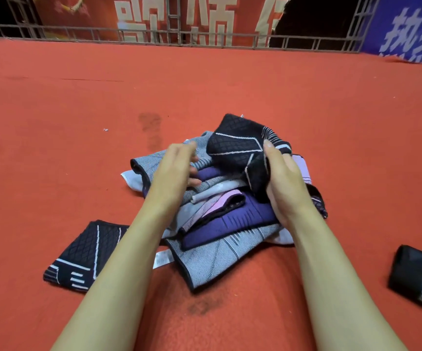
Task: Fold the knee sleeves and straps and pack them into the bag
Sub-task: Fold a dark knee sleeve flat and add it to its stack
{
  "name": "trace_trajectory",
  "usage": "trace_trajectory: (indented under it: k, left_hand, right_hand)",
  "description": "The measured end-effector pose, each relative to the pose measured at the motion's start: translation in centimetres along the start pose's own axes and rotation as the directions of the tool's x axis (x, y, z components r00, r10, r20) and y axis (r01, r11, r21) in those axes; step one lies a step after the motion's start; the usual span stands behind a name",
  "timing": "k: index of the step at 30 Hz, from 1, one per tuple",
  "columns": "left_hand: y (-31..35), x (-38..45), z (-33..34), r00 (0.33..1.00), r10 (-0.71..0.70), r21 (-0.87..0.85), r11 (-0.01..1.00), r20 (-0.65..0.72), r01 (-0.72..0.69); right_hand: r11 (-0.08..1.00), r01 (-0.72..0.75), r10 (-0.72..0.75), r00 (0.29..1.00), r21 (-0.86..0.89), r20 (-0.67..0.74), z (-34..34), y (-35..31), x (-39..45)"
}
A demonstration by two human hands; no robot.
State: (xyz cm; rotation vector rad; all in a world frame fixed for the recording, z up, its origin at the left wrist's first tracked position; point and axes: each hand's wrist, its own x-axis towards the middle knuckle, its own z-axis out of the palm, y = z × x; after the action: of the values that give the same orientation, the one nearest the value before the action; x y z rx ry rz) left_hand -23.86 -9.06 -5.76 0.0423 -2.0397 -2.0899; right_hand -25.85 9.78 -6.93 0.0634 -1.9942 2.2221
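Nearest the camera, left of the pile [220, 198]: 1 folded black sleeve [83, 252] flat on the red carpet [255, 92], touching nothing but the left forearm's shadow line. White strap end [163, 259] just beside the pile's near-left edge. Right of the pile, well apart: 1 rolled black sleeve with grey stripes [419, 277].

Pile itself: grey striped sleeve [212, 259] at the bottom, purple sleeve [217, 224] on it, pink and white pieces between.

Left hand [174, 171]: fingers loosely extended, blurred, touching the far-left part of the pile; holding nothing that can be confirmed.

Right hand [280, 183]: fingers curled around the quilted black sleeve [235, 148], raised off the far-right side of the pile.

Beyond the pile: bare carpet, then a metal railing [204, 39] and banners. Bag: not in view.

Probable step: separating 1 sleeve for folding.

Risks:
- Snagging on a strap or fastener beneath, dragging other pieces out and disordering the pile.
- One-handed lift leaving the sleeve twisted, giving an uneven fold.
- Loose white strap end slipping out of the pile unnoticed, then left unpacked.
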Motion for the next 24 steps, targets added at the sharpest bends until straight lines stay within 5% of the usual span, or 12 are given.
trace_trajectory:
  k: [4,7,11,15,19,22,24]
  left_hand:
    - [-2.2,-0.9,1.3,0.991,0.078,0.247,0.963,0.113,-0.104]
    - [-2.5,-0.3,0.9,0.993,0.118,0.156,0.98,0.018,-0.12]
    - [-2.8,-0.4,0.9,0.986,0.129,0.08,0.987,0.109,-0.138]
    - [-3.3,-0.4,0.8,0.998,-0.038,-0.219,0.975,-0.053,0.026]
    - [-3.0,-0.3,0.3,0.978,-0.167,-0.411,0.906,-0.129,0.1]
    - [-2.7,-0.6,0.5,0.973,-0.186,-0.465,0.88,-0.137,0.103]
    - [-2.5,-0.5,0.4,0.968,-0.204,-0.525,0.846,-0.146,0.099]
  right_hand:
    - [0.999,0.032,-0.029,0.995,-0.024,0.098,-0.3,0.7,0.0]
    - [0.998,0.043,-0.037,0.992,-0.044,0.118,-0.6,0.8,0.2]
    - [0.978,0.06,-0.039,0.993,-0.197,0.11,-0.2,1.0,0.5]
    - [0.959,0.069,-0.082,0.996,-0.274,-0.038,-0.7,1.5,0.1]
    - [0.995,0.029,-0.011,0.985,0.099,-0.171,-1.7,2.7,0.6]
    - [0.875,0.028,0.098,0.967,0.483,-0.234,-1.9,2.6,0.6]
    - [0.828,0.086,0.102,0.948,0.554,-0.3,-1.9,2.5,0.5]
